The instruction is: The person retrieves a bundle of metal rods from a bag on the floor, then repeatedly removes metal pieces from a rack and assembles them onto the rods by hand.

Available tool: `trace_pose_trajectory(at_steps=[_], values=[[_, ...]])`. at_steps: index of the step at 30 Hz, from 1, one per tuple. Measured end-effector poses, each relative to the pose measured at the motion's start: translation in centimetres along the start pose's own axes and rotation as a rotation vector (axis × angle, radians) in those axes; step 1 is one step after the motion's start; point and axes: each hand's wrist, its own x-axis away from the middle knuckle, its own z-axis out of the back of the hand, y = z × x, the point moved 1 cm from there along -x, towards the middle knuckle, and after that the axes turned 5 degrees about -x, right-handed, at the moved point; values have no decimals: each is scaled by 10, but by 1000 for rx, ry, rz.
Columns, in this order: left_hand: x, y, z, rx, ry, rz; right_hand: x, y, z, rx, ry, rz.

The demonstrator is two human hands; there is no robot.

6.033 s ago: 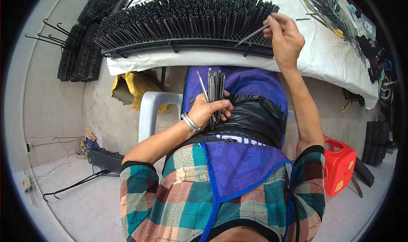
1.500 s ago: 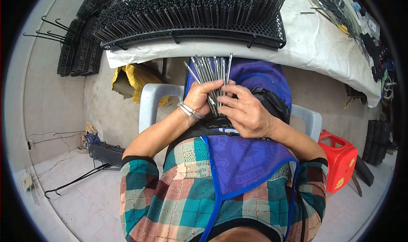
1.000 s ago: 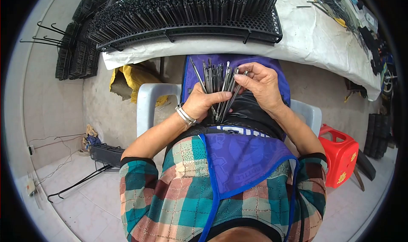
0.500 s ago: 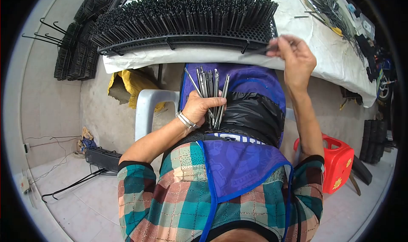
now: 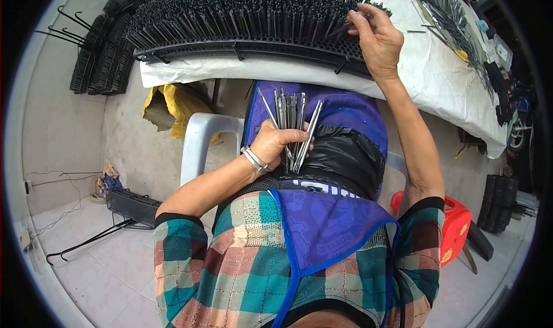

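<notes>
My left hand (image 5: 276, 142) is closed around a bundle of thin dark, shiny rods (image 5: 290, 118) above my lap. The rods stand roughly upright in it, their upper ends fanning apart. My right hand (image 5: 379, 40) is raised at the right end of a black perforated rack (image 5: 201, 50). Its thumb and fingers pinch a thin dark rod (image 5: 340, 32), which slants down to the left against the rods in the rack. Where that rod's tip ends is hard to make out. Dense rows of upright black rods (image 5: 253, 20) fill most of the rack.
The rack stands on a table with a white cover (image 5: 426, 86). More loose rods (image 5: 443, 11) lie at its far right. A white chair arm (image 5: 199, 141) is to my left, a red stool (image 5: 455, 227) to my right. Black racks (image 5: 95, 57) with hooks stand at the left wall.
My right hand has moved up and slightly left, from the table's front edge to the rack's right end. My left hand keeps hold of its bundle; one or two rods lean farther right.
</notes>
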Motion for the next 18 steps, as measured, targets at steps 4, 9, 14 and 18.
trace_pose_trajectory(at_steps=[4, 9, 14, 18], values=[[-1, 0, 1, -29, 22, -9, -7, 3, -5, 212, -131, 57], [-2, 0, 1, -24, 40, -13, -14, -13, -18, 633, -303, 199], [-3, -3, 2, -16, 37, -3, -24, -32, -27, 888, -473, 94], [-2, -2, 1, -5, 47, 3, -28, -28, -23, 887, -501, 4]])
